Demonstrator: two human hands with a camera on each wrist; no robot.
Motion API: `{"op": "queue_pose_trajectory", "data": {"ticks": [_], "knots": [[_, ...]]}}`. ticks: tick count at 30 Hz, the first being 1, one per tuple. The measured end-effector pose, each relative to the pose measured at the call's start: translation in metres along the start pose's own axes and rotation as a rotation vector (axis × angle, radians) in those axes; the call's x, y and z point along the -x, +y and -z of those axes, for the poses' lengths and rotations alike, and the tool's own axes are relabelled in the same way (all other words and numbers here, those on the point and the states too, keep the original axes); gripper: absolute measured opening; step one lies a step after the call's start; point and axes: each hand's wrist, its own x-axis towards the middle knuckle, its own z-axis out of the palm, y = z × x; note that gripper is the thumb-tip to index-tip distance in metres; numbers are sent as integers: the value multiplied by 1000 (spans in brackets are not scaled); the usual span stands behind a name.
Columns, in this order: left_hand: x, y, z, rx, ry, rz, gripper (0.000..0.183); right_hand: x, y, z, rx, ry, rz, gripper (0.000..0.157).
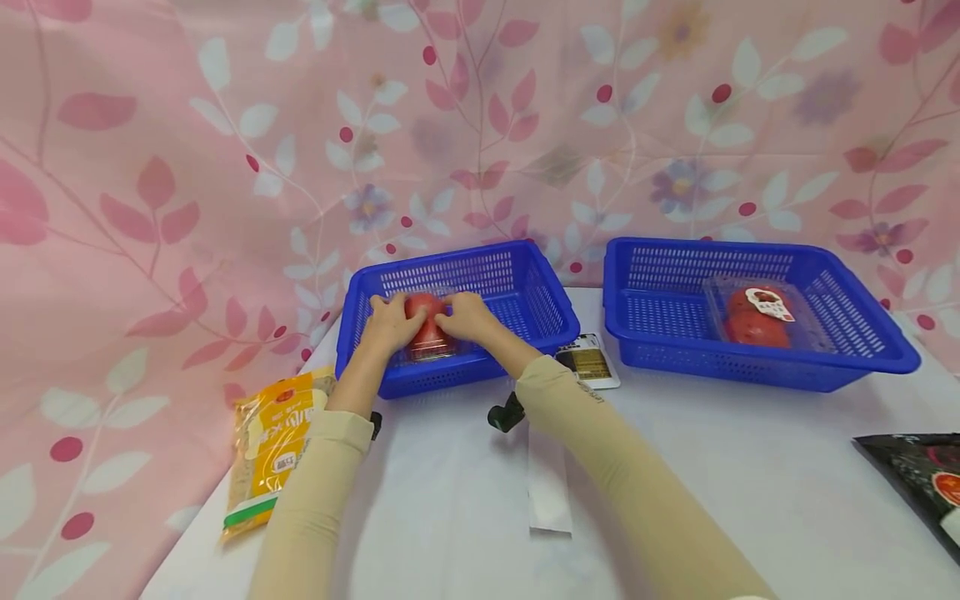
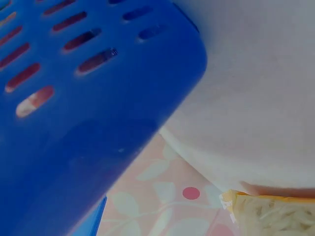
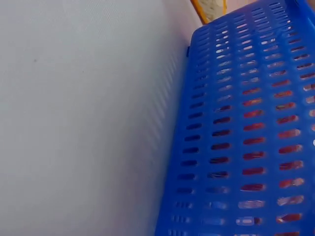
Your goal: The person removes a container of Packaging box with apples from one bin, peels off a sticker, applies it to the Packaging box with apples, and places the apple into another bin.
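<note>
A clear plastic box of tomatoes (image 1: 431,340) lies in the left blue basket (image 1: 457,382). My left hand (image 1: 393,323) grips the box on its left side, with the thumb near the red tomato. On the other side my right hand (image 1: 469,318) holds it, thumb pointing inward. Some fingers of both hands are hidden behind the box and inside the basket. The left wrist view shows the basket's outer corner (image 2: 123,98) close up, and the right wrist view its slotted wall (image 3: 231,142); neither shows the hands.
A second blue basket (image 1: 720,365) on the right holds another clear box of tomatoes (image 1: 757,321). A yellow food bag (image 1: 277,433) lies at left, a white-edged packet (image 1: 588,362) between the baskets, a white strip (image 1: 548,492) in front, and a black bag (image 1: 911,475) at far right.
</note>
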Motion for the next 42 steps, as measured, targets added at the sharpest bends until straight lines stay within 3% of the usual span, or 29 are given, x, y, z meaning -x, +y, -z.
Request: {"op": "queue_pose_trajectory", "data": {"ticks": [6,10,16,21,27,35,42], "knots": [[-5,7,0,50,103,-95,61,3,8,16,-53,110,6,41],[-3,12,3,146,163,-181,51,8,10,31,-69,162,6,38],[15,30,12,304,214,-222,45,29,7,63,6,129,105,47],[34,58,21,362,243,-240,44,59,3,93,46,133,200,54],[63,94,21,354,195,-315,46,103,6,123,29,188,215,47],[99,129,21,303,111,-461,50,161,12,160,59,217,194,45],[127,149,12,199,159,-633,50,210,23,173,133,252,264,46]]}}
